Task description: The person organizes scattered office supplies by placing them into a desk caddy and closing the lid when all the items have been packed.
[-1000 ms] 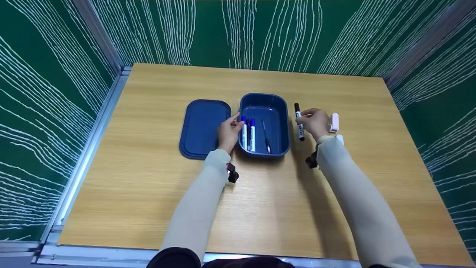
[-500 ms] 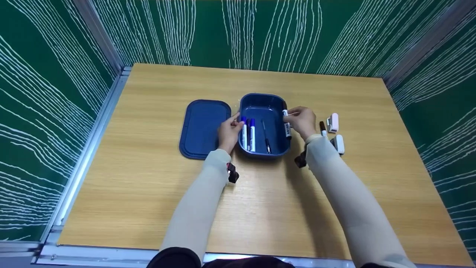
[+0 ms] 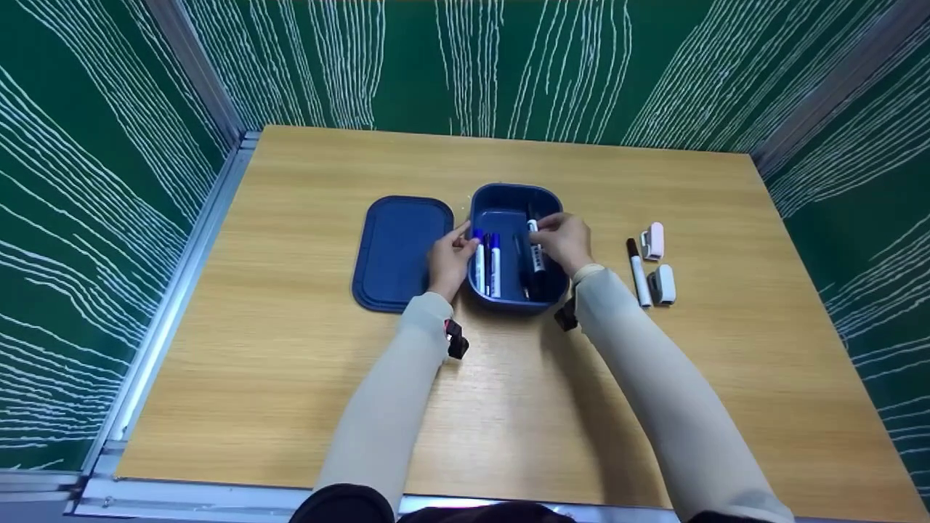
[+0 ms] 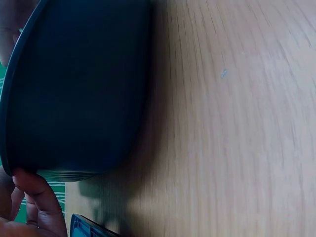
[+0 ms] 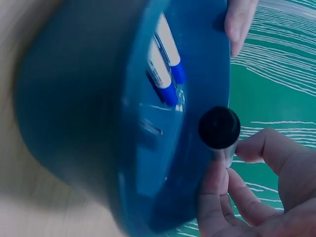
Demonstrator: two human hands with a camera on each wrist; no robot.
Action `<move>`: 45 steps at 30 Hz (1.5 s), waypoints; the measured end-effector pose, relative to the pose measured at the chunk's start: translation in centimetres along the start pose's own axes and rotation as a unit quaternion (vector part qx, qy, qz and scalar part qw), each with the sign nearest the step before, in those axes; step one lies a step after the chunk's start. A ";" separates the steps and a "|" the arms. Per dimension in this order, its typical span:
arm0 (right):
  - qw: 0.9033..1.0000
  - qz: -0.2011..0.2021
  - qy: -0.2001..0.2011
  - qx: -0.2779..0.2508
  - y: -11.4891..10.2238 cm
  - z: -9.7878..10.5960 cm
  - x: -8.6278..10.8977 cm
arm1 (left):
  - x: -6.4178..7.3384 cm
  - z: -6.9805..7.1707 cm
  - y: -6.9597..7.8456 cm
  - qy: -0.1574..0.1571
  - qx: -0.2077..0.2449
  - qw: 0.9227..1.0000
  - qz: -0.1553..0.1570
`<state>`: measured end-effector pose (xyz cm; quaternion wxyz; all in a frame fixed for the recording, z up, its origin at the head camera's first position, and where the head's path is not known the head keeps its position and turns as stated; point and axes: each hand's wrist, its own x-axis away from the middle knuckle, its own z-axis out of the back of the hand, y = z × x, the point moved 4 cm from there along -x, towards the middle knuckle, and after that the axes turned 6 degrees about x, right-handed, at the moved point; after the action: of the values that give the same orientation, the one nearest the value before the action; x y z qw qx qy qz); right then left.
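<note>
A dark blue box [image 3: 508, 200] stands uncovered on the table. My left hand [image 3: 449, 263] grips its left wall, thumb at the rim, as the left wrist view also shows. My right hand [image 3: 568, 241] pinches a white whiteboard marker [image 3: 537, 254] with black ends over the box's right half. One black end of that marker [image 5: 219, 127] faces the right wrist camera. Two blue-capped markers [image 3: 495, 269] lie along the left inner wall, a dark slim one between them. A dark pen [image 3: 522, 270] lies near the middle of the box, partly in shadow.
Left of the box lies its flat blue lid [image 3: 392, 250], partly behind my left hand. To the right are another marker [image 3: 639, 272] with a dark cap, a small pink blocky thing [image 3: 654, 241] and a similar white one [image 3: 662, 284]. Green, white-streaked panels [image 3: 407, 65] enclose the table.
My right hand has carried the black-ended marker leftward, from beside the box to over its inside. The marker and blocky things at right are uncovered. My left hand has stayed put.
</note>
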<state>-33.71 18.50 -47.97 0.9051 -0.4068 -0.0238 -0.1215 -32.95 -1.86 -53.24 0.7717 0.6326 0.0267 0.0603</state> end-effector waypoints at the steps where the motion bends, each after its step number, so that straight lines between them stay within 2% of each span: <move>1: 1.000 -0.002 -0.003 -0.004 0.0 -0.3 0.0 | 0.0 0.0 0.0 0.001 0.000 1.000 -0.003; 10: 0.999 -0.023 -0.037 -0.009 0.5 -2.8 0.8 | 0.2 -0.1 0.0 0.001 0.004 1.000 -0.004; 15: 0.999 -0.024 -0.041 0.024 0.8 -4.1 1.1 | 0.1 -0.1 0.0 0.002 0.011 1.000 -0.004; 20: 0.997 -0.003 -0.029 0.068 1.1 -5.0 1.0 | 0.1 -0.2 -0.1 0.002 0.011 1.000 -0.007; 26: 0.996 0.032 -0.020 0.082 1.1 -5.5 0.9 | 0.1 -0.2 0.0 -0.003 0.007 1.000 -0.002; 31: 0.995 0.055 -0.009 0.086 0.7 -5.7 1.0 | 0.2 -0.1 0.2 -0.002 -0.009 1.000 -0.011; 45: 0.994 0.055 -0.025 0.093 0.7 -6.3 0.8 | 0.1 0.1 0.1 -0.007 -0.004 1.000 0.006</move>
<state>-33.06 14.11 -52.62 0.9435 -0.3244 -0.0353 -0.0581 -32.86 -1.97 -53.14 0.7740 0.6301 0.0176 0.0604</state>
